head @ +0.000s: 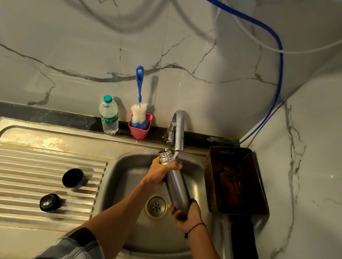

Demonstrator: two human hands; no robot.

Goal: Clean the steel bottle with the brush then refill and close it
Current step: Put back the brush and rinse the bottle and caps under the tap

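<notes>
Both hands gripped the bottle (176, 182), tilted over the sink (127, 167), mouth under the tap (179, 130): the left hand (158, 172) at the neck, the right hand (187, 218) at the base. The brush (138, 110) stood in a cup (138, 129).

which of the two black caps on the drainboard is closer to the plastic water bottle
The upper black cap, lying open side up, is closer; the knobbed cap sits nearer the camera.

brushed metal steel bottle (175, 185) at centre; dull, stained steel sink (55, 139); glossy veined marble wall (90, 36) above; clear plastic water bottle (109, 115); perforated brown plastic basket (236, 181).
</notes>
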